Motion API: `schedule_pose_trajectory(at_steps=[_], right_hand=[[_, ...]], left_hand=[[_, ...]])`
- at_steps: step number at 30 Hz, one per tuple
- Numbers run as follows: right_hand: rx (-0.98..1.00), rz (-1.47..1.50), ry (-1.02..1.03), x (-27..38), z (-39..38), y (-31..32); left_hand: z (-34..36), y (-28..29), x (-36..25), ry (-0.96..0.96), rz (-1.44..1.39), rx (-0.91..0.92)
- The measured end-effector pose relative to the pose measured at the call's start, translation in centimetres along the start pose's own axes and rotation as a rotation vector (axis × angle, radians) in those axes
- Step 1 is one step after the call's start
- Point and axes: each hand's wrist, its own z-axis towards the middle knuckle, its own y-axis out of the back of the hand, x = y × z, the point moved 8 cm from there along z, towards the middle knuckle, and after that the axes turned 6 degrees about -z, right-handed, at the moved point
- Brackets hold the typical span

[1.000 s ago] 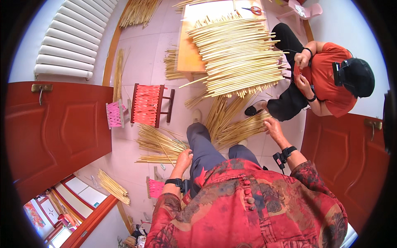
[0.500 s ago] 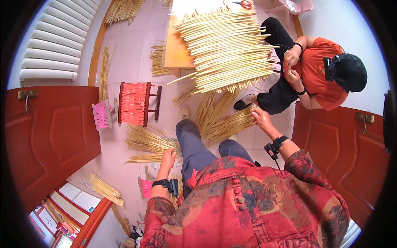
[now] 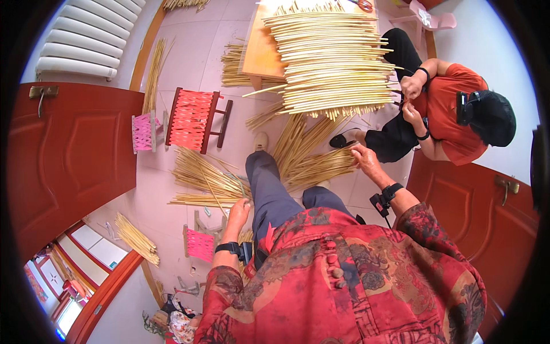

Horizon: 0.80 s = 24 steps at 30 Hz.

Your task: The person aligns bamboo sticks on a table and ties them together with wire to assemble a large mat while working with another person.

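My left hand (image 3: 238,213) hangs low beside my left leg, fingers curled in, with nothing seen in it. It is nearest to a spread pile of thin tan stalks (image 3: 200,175) on the floor. Out to the right, my right hand (image 3: 368,161) has its fingers loosely bent and apart, overlapping the ends of another stalk bundle (image 3: 321,169); I cannot tell whether it touches them. Both wrists wear black straps. Ahead, a wide layer of pale stalks (image 3: 332,63) covers much of the wooden table (image 3: 260,60) and overhangs its near edge.
A person in an orange shirt (image 3: 452,109) sits at the right, hands together. Left of the piles stand a red woven stool (image 3: 190,120) and a pink woven one (image 3: 142,133); another pink one (image 3: 200,245) is near my left arm. Red doors (image 3: 74,160) flank both sides. Scissors (image 3: 365,5) lie on the table.
The view has shifted: table, seated person and right-hand stalks sit farther right, while the lower-left doorway shows more. Both my hands keep nearly the same posture and place beside my legs.
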Motion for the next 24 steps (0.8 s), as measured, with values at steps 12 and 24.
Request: schedule_pose_trajectory(at_steps=[12, 24], right_hand=[[-0.029, 0.019, -0.056, -0.9, -2.5, 1.0], [-0.062, 0.007, -0.063, -0.6, -3.7, 1.3]], left_hand=[[1.1, 0.0, -0.9, 0.022, -0.018, 0.025], [3.0, -0.9, -5.5, -0.06, -0.027, 0.118]])
